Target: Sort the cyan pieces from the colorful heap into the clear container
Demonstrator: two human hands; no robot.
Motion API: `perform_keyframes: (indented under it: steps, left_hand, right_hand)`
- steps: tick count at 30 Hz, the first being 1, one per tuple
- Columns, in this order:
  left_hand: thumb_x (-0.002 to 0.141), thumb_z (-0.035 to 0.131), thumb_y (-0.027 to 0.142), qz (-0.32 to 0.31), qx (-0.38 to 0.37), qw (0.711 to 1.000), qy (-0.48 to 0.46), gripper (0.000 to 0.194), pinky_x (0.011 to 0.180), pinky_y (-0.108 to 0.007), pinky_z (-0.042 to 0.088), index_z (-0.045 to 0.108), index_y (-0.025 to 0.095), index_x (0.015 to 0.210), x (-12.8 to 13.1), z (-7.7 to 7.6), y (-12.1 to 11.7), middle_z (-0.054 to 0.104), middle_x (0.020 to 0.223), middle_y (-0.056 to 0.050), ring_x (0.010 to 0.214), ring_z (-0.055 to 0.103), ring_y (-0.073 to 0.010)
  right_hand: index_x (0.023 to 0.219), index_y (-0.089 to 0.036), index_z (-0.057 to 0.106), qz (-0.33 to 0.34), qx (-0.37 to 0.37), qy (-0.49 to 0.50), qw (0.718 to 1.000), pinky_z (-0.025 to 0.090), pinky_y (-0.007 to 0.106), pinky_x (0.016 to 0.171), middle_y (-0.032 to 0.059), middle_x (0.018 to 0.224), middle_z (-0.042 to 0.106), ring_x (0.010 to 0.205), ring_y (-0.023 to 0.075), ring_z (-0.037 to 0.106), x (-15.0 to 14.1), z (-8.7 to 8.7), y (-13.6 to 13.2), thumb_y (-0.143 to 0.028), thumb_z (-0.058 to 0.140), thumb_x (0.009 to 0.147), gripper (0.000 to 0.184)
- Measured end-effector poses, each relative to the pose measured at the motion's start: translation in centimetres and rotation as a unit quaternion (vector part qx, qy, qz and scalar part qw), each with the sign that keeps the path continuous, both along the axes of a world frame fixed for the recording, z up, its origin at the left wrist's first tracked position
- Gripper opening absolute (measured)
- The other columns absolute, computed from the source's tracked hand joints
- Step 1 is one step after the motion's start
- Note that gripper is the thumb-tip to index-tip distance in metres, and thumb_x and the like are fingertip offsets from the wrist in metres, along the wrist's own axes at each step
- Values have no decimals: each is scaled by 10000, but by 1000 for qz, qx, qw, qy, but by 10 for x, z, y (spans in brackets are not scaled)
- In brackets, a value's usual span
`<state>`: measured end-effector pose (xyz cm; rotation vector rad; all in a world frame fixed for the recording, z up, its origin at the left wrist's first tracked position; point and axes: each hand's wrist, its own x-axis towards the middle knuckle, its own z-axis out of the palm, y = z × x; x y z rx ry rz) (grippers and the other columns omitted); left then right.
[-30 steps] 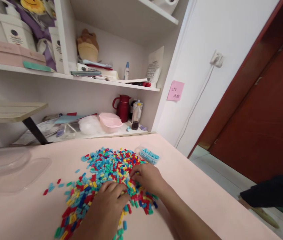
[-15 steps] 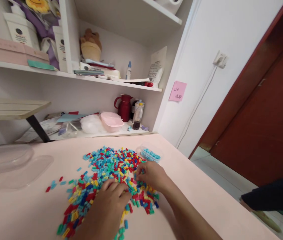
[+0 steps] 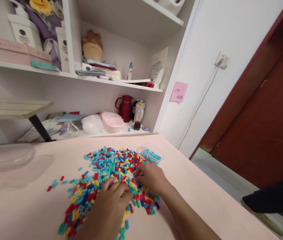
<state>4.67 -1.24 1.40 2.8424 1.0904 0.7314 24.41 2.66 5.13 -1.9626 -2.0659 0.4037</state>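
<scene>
Two hands curl over coloured bricks.

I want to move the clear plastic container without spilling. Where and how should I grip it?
I'd pinch the clear plastic container by its right wall, the right hand coming from the right over pink tabletop, since multicoloured bricks crowd its left. It looks low, with light blue bricks inside, so keep it level.

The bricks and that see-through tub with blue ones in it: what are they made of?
Bricks: probably hard plastic, smooth and maybe slightly shiny, going by their bright, even colours and neat edges. Tub: looks like clear, smooth plastic, maybe thin, since the blue bricks show through its wall.
</scene>
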Motion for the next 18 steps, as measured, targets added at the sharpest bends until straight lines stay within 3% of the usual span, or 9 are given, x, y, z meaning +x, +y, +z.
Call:
perform_keyframes:
  steps: [4,6,7,9,11,18]
  left_hand:
    - [777,482,39,32,71,995,-62,335,1020,-444,322,650,277,942,2,-4,1,711,920,22,870,656,-174]
    - [807,454,46,67,129,984,-102,377,984,-421,357,635,275,1046,2,-3,2,720,969,13,898,664,-175]
    - [833,445,64,83,156,977,-116,383,954,-402,385,615,266,1112,2,-1,2,720,1009,1,924,663,-177]
    - [884,448,140,108,201,964,-137,358,879,-371,445,570,231,1208,1,4,4,712,1063,-32,951,660,-186]
    - [904,478,224,126,226,954,-154,335,810,-356,489,556,205,1229,-2,8,5,707,1068,-53,932,663,-196]
    - [881,547,262,125,221,949,-188,226,750,-350,532,613,245,1097,-4,14,3,720,985,-17,871,678,-196]
  right_hand:
    - [759,-243,720,9,-1,38,999,352,252,620,4,784,717,777,179,621,-2,-3,1,-216,660,715,79]
    - [777,-216,710,25,-20,141,989,374,231,596,-5,726,701,693,146,611,-4,-6,1,-229,649,731,77]
    - [776,-198,701,34,-34,222,974,380,222,578,-11,676,679,638,130,591,-6,-7,0,-248,655,733,81]
    - [746,-165,683,47,-67,390,917,369,212,532,-28,579,614,538,101,523,-10,-7,-1,-297,702,705,139]
    - [716,-149,670,44,-98,493,863,324,201,484,-49,529,558,477,73,453,-15,-5,-4,-345,774,639,235]
    - [732,-149,637,34,-180,620,763,82,203,363,-113,397,398,334,18,204,-23,6,-14,-381,850,583,348]
